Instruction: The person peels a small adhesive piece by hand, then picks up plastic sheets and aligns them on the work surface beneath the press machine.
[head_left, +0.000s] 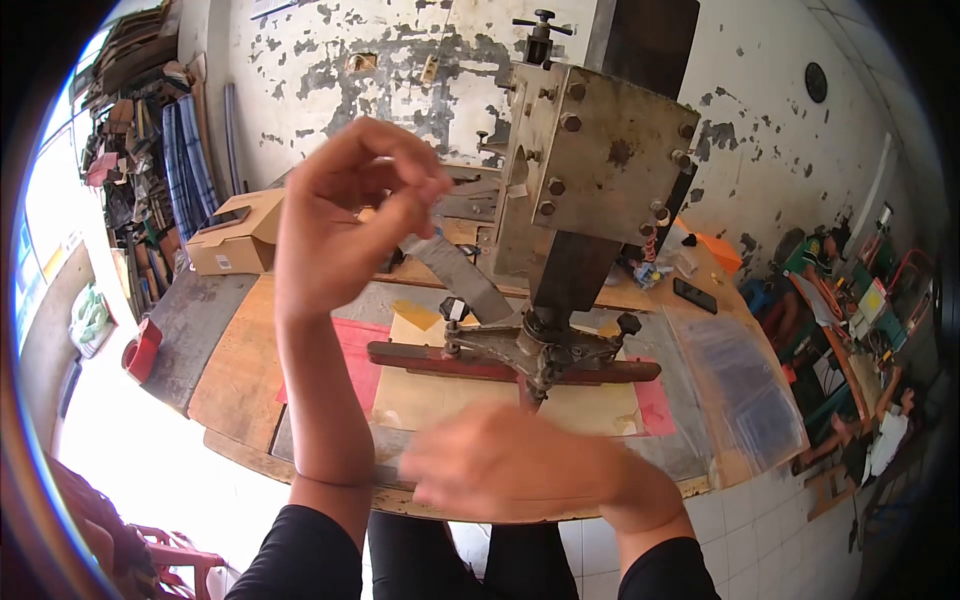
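My left hand (365,215) is raised left of the press head, its thumb and fingers curled together in a pinch. A grey, slightly curved strip (462,280) shows just beyond the thumb and slants down toward the press; whether the fingers hold it I cannot tell. My right hand (500,455) is low over the table's front edge, palm down, its fingers smeared by motion. In front of both hands stands a metal press (615,150) with a long reddish bar (510,365) at its foot. Beneath the bar lie a pale yellowish sheet (440,400) and a pink sheet (360,365).
A cardboard box (240,235) stands at the table's back left, near a red tape roll (142,350). To the right are a dark phone (695,294) and clear plastic sheets (735,390). Rolls and scraps (140,150) fill the left wall. Other people (825,255) are at the far right.
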